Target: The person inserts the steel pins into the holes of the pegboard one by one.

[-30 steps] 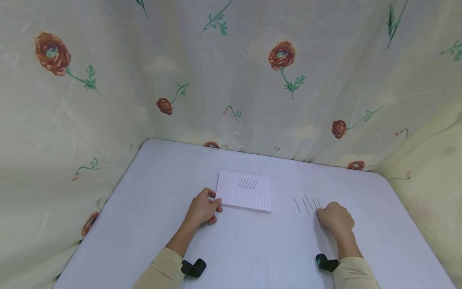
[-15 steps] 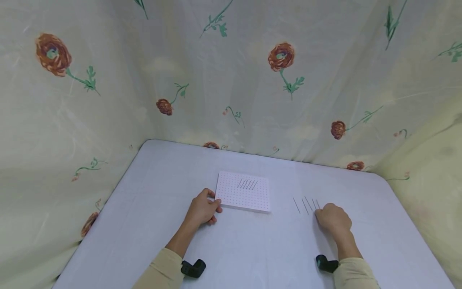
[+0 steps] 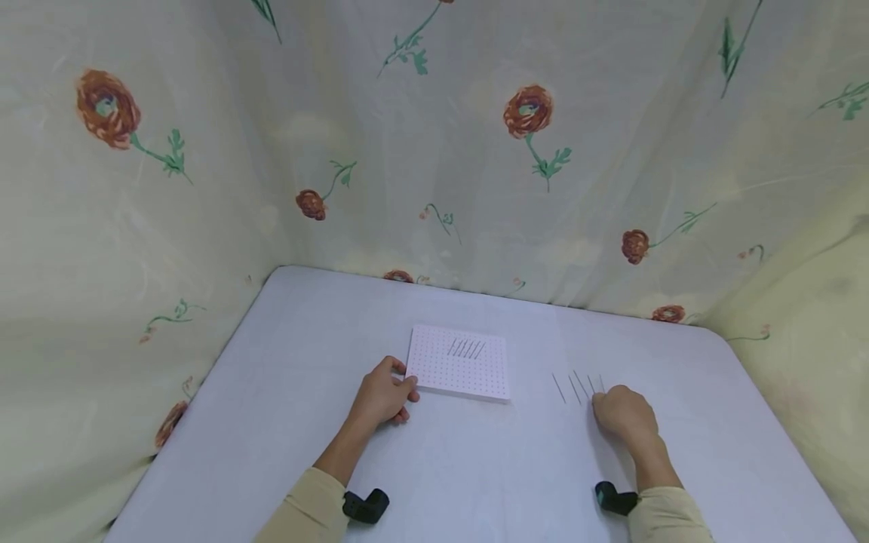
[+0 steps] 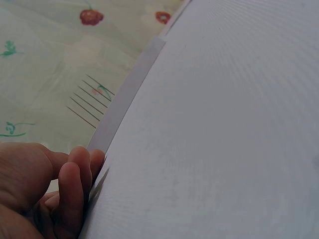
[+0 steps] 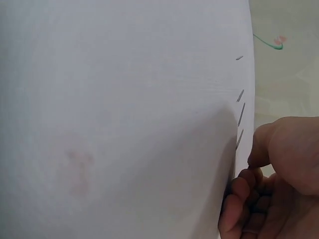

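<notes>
A white board with a grid of small holes (image 3: 455,377) lies mid-table. Several thin dark metal pins (image 3: 466,348) stand in a row in it; the left wrist view shows these standing pins (image 4: 82,117) rising past the board's edge (image 4: 130,92). My left hand (image 3: 380,394) grips the board's near left corner between thumb and fingers. Several loose pins (image 3: 559,388) lie side by side to the board's right. At the rightmost pin (image 3: 600,383), my right hand (image 3: 626,411) pinches its near end between thumb and index finger; the other fingers are curled.
A white cloth covers the table (image 3: 285,324). Flower-patterned curtain (image 3: 407,151) hangs behind it and along both sides. Each wrist carries a black camera mount, the left mount (image 3: 366,507) and the right mount (image 3: 614,498).
My right hand has shifted slightly left at the rightmost loose pin, which now looks fainter. The left hand stays on the board, and the head view has tilted up a little.
</notes>
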A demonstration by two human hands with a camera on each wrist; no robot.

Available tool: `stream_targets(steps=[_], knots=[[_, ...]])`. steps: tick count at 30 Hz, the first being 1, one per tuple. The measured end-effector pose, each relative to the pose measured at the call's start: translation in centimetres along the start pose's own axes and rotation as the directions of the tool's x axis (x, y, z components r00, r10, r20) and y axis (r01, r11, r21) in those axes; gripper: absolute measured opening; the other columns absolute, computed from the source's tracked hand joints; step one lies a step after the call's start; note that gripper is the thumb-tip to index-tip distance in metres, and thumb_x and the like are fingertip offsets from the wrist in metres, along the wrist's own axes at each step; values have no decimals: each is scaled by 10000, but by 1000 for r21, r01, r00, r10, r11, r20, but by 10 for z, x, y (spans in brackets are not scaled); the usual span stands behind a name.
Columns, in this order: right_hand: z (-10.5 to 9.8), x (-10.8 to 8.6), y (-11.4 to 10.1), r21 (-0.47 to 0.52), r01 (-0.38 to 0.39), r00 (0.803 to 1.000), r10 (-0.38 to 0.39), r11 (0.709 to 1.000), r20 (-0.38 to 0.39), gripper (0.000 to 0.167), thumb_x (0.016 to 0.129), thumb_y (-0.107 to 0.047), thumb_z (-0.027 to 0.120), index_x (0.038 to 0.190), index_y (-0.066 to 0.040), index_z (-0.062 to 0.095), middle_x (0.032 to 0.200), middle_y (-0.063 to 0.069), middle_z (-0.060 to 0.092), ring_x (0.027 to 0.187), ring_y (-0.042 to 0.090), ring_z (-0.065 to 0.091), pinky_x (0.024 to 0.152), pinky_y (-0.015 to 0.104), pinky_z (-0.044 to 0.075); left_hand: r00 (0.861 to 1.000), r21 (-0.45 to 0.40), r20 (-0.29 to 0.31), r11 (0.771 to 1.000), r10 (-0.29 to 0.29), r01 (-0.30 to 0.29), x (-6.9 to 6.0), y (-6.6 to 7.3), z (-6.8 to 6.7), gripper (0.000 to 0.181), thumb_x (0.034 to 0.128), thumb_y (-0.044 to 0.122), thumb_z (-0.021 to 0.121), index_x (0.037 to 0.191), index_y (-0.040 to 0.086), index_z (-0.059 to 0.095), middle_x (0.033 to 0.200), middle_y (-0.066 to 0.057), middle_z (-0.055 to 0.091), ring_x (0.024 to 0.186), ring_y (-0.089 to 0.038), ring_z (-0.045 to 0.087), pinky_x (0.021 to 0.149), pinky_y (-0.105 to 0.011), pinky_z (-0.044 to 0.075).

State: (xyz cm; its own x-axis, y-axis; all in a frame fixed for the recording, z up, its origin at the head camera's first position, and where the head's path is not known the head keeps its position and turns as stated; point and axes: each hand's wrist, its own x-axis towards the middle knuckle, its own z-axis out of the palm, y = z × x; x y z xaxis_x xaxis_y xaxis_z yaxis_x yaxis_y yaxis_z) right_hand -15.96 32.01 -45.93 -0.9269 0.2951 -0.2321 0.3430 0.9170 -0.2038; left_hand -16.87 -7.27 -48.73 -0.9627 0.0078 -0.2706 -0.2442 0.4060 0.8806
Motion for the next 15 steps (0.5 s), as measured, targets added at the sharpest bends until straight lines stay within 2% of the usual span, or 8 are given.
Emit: stream_targets(steps=[9,15], knots=[[-2,-4,1,54,-11,999,13,998,-41,499,989,-209,406,1066,259,560,1037,446,610,813,432,622,740,542,546,1000,4,11,1000,0,0,0,-1,0,272,1027,207,611,1242,73,512,745,-18,712,441,-162,600,420,-226,476],[-3,-4,6,122,-45,997,53,991,-57,476,1007,-158,410,1189,281,442,1100,489,552,937,512,626,810,567,545,1000,5,10,1000,0,0,2,-1,1,270,1027,212,611,1239,78,513,740,-15,711,440,-159,601,419,-225,475]])
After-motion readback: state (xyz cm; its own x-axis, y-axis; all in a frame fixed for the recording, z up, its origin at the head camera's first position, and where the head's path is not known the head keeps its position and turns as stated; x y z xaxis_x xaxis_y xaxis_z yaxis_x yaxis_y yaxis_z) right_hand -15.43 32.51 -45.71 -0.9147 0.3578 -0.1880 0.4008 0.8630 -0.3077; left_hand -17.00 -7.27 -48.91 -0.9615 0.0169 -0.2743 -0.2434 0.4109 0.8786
